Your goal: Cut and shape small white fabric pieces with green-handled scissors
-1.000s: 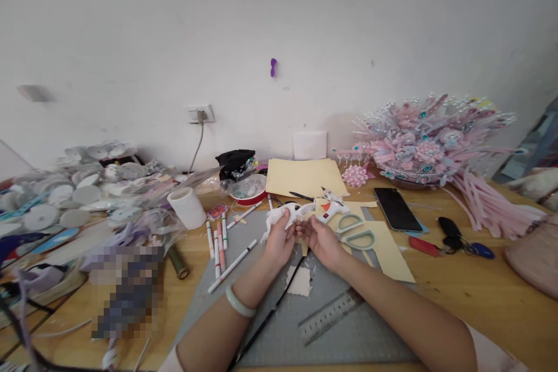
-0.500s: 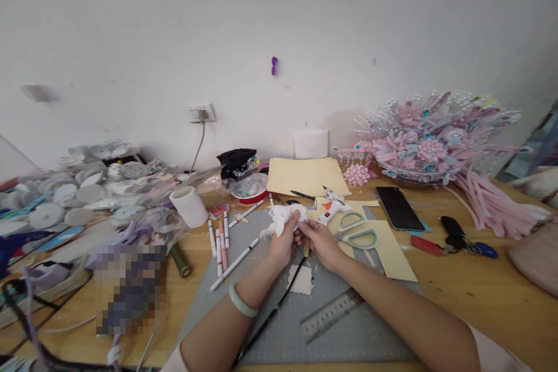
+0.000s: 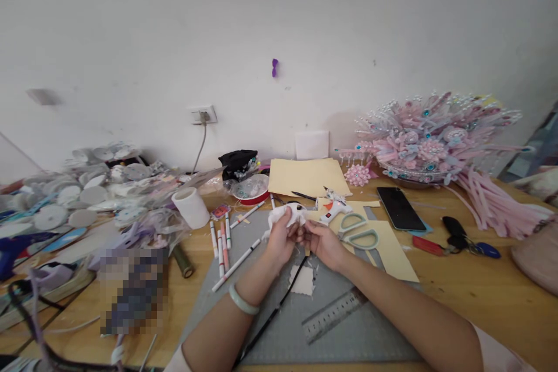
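My left hand (image 3: 281, 238) is closed on a crumpled white piece (image 3: 279, 214) that looks like tissue or soft cloth. Its thumb presses on top. My right hand (image 3: 321, 239) meets it at the piece's right edge, fingers pinched together. The fingertips of both hands nearly touch, and what lies between them is partly hidden. Below the hands, a black cord (image 3: 291, 288) runs over the grey cutting mat (image 3: 279, 337). A small white scalloped piece (image 3: 301, 280) lies beside the cord. Just right of my right hand are pale green scissors (image 3: 364, 239) and a white glue gun (image 3: 335, 211).
Several markers (image 3: 235, 265) and a white paper roll (image 3: 190, 208) lie to the left. A steel ruler (image 3: 333, 314) is at front right, cream card (image 3: 305, 176) behind. A phone (image 3: 400, 208), keys (image 3: 453, 233) and a pink beaded headdress (image 3: 429, 148) occupy the right.
The white piece has been gathered closer into my left hand, with less of it hanging out at the left. Both hands stay in nearly the same place; the view shifts slightly.
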### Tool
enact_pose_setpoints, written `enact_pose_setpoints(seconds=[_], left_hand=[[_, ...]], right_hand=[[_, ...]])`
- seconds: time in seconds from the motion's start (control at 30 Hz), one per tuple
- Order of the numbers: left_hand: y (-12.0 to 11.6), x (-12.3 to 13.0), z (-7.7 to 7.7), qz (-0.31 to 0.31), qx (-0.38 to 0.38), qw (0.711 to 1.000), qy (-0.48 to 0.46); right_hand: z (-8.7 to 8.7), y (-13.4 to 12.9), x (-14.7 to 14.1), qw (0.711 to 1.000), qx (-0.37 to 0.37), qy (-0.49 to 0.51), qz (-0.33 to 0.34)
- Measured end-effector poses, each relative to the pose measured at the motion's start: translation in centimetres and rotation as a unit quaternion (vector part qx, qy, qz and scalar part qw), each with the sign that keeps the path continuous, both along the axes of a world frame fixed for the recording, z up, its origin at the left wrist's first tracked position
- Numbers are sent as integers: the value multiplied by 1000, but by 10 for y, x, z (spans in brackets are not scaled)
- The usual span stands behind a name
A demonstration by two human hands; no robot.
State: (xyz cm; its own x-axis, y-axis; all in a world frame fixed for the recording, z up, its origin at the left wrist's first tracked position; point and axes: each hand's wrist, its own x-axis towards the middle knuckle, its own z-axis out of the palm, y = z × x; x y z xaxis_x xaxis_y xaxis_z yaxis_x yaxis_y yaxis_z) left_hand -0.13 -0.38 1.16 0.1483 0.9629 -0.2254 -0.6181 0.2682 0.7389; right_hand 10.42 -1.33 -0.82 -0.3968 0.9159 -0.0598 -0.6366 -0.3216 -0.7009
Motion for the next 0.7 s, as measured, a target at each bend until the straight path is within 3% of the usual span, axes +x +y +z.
enact_pose_setpoints(seconds=[0.07, 0.17, 0.23, 0.43, 0.7], left_hand=[[1, -2, 1, 26, 5, 1000, -11], [5, -4, 3, 128, -4, 991, -24], [7, -4, 2, 159, -2, 987, -25], [6, -2, 2, 140, 53, 989, 7], [-2, 0, -6, 118, 52, 984, 123]], right_hand=[[0, -1, 0, 1000, 4, -6, 4], [0, 0, 1, 1000, -11, 2, -7], [1, 1, 3, 999, -28, 22, -27], [2, 2, 5, 998, -40, 22, -48], [1, -6, -4, 990, 59, -132, 1]])
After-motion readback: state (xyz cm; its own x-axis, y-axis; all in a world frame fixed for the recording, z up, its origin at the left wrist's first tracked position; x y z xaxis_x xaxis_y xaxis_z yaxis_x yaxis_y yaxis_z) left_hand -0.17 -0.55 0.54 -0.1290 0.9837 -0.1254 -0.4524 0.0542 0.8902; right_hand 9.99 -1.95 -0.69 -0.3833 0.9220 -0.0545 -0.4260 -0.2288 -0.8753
